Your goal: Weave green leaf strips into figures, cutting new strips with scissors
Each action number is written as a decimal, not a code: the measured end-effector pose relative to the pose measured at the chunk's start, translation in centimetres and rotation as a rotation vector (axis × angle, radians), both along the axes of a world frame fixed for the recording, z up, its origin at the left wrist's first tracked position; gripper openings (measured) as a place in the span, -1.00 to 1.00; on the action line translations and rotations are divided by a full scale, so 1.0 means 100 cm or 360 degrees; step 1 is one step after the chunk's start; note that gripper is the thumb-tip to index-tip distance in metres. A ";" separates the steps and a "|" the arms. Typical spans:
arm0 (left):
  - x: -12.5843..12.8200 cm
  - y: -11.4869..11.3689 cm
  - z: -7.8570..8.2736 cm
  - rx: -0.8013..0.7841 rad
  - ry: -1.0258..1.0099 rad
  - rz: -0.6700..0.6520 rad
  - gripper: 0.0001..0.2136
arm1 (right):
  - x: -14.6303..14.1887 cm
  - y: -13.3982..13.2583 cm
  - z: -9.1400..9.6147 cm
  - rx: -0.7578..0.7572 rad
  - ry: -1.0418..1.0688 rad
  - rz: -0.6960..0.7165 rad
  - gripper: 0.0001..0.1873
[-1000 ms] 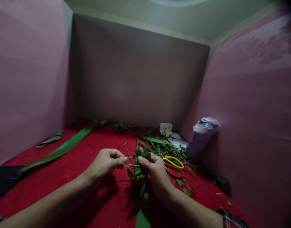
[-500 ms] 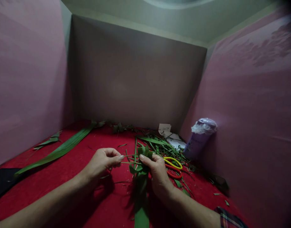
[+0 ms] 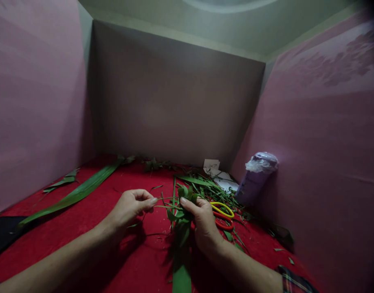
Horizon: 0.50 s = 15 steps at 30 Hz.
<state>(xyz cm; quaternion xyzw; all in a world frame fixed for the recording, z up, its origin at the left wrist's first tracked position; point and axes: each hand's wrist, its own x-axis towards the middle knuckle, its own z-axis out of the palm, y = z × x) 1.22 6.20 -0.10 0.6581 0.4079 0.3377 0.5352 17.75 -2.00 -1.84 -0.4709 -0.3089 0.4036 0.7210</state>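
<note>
A bundle of green leaves [image 3: 182,230] is gripped in my right hand [image 3: 202,217], with the thumb pressed over its upper part. From its left side thin stems stick out. Between thumb and fingertips my left hand [image 3: 136,205] pinches a thin green strip [image 3: 165,198] that runs across to the bundle. A long broad leaf [image 3: 181,268] hangs or lies below the bundle, toward the bottom edge. Just right of my right hand lie scissors with yellow and red handles [image 3: 225,211]; their blades are hidden.
Cut stems and leaves [image 3: 217,189] are heaped behind the scissors, near white papers [image 3: 225,179]. A purple cup [image 3: 254,183] with plastic over its top stands by the right wall. On the left, a long leaf [image 3: 80,193] crosses the red cloth [image 3: 98,211] near a black object [image 3: 5,234].
My left hand has shifted very slightly left, still pinching the strip. The bundle in my right hand has turned a little.
</note>
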 end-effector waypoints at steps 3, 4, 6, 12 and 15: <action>0.001 -0.003 0.006 0.0366 0.0042 0.0202 -0.65 | 0.002 0.002 -0.003 0.0011 0.0018 0.0020 -0.79; 0.000 -0.005 0.008 0.0584 0.0057 0.0338 -0.62 | 0.002 0.002 -0.004 0.0024 0.0025 0.0024 -0.80; 0.000 -0.010 0.012 0.0981 0.0071 0.0607 -0.61 | 0.004 0.004 -0.006 0.0068 0.0035 0.0021 -0.82; 0.008 -0.026 0.005 0.0591 -0.0329 0.0405 -0.67 | 0.004 0.004 -0.008 0.0222 0.0039 -0.0003 -0.84; 0.014 -0.031 -0.003 0.0052 -0.0340 0.0190 -0.55 | 0.000 0.003 -0.008 0.0276 0.0074 0.0048 -0.78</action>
